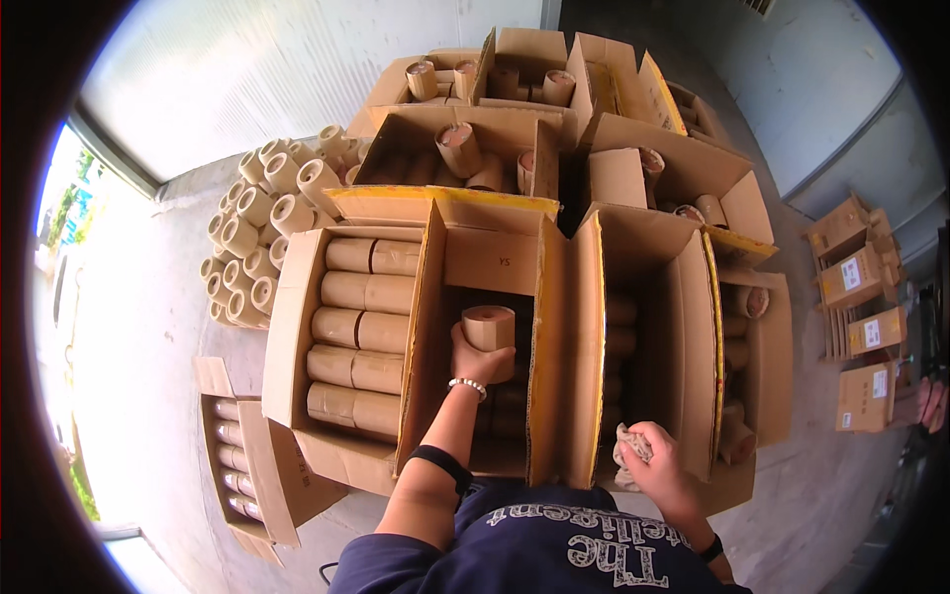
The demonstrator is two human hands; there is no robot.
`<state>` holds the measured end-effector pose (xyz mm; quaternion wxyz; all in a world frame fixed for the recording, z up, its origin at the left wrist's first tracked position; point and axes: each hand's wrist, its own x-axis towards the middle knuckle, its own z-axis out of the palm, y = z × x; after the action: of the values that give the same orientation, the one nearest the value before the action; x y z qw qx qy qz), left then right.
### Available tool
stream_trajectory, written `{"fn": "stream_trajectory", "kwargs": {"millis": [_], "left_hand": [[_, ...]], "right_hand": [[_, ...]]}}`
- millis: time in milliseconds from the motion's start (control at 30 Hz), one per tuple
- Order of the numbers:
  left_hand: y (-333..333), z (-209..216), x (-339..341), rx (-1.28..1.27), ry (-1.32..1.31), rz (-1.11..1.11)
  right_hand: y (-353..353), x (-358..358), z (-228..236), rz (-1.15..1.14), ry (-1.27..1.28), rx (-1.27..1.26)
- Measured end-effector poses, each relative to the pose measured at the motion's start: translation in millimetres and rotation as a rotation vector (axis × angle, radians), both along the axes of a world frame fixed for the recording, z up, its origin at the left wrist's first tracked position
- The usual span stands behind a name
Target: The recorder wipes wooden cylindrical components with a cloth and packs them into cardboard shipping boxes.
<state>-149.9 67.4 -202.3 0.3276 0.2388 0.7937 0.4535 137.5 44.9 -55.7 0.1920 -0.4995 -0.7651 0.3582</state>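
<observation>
My left hand (478, 361), with a beaded bracelet at the wrist, is wrapped round a short brown paper-covered cylinder (489, 317). It holds the cylinder upright inside the open middle carton (492, 259); more cylinders show dimly lower down in it. My right hand (661, 467) is closed on a crumpled beige cloth (629, 451), near the front edge of the deep carton (653, 247) to the right. Left of the middle carton, another carton (282, 342) is packed with similar cylinders (358, 330) lying on their sides in rows.
Farther back stand more open cartons (554, 127) with cylinders inside. Many loose cylinders (259, 213) are piled on the floor at the left. A smaller carton (282, 465) of wrapped cylinders sits at the lower left. Labelled boxes (853, 277) stand along the right wall.
</observation>
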Motion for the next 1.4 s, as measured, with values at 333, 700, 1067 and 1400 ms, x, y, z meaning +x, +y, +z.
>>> {"fn": "stream_trajectory", "kwargs": {"millis": [333, 700, 1067, 1400], "left_hand": [[0, -30, 21, 0.064, 0.101, 0.037], [6, -54, -15, -0.15, 0.296, -0.091], [69, -143, -23, -0.656, 0.601, -0.701], [33, -296, -80, -0.317, 1.321, -0.899]], "right_hand": [[22, -109, 1, 0.91, -0.065, 0.104], [34, -75, -18, 0.93, -0.663, 0.035], [61, 0, -47, 0.39, -0.014, -0.246], [59, 8, -65, 0.353, 0.117, -0.232]]}}
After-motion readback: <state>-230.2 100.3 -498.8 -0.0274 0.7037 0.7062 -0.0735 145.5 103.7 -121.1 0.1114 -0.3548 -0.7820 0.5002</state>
